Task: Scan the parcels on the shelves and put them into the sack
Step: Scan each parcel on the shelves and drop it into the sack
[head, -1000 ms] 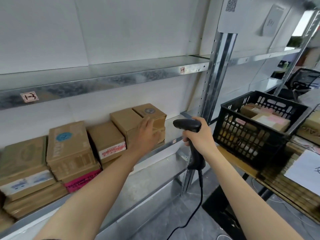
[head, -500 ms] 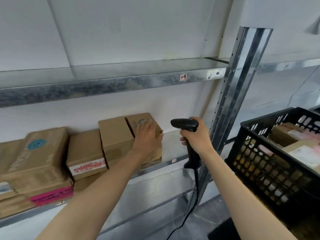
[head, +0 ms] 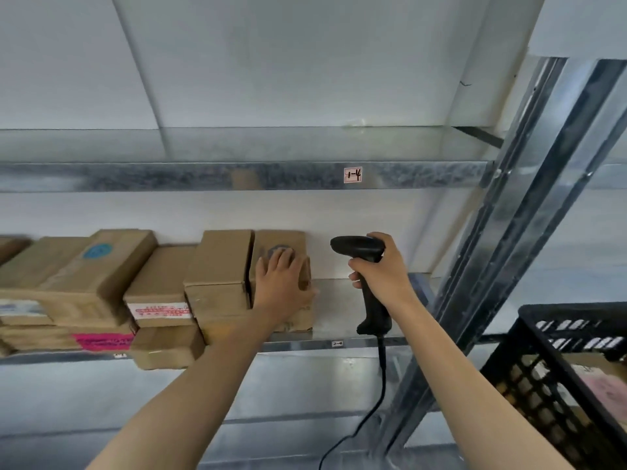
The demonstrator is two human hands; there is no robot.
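1. The left grip [head: 281,283] lies palm-down on the rightmost parcel [head: 281,239] of the row on the middle shelf [head: 339,300]. Its fingers are spread flat over the top and its thumb reaches along the right front edge.
2. The right grip [head: 383,269] is wrapped round the handle of a black scanner [head: 373,310], held upright just right of that parcel with its head pointing left. A black cable [head: 380,395] hangs from the handle's base.
3. The parcel touches a second brown box [head: 220,259] on its left. Further left are stacked boxes, 1 with a round blue sticker [head: 96,251] and 1 with a pink label [head: 101,341].
4. The upper shelf edge [head: 203,176] carries a tag [head: 353,174] reading "1-4". A steel upright [head: 502,232] stands at right, with a black plastic crate [head: 559,334] at lower right.
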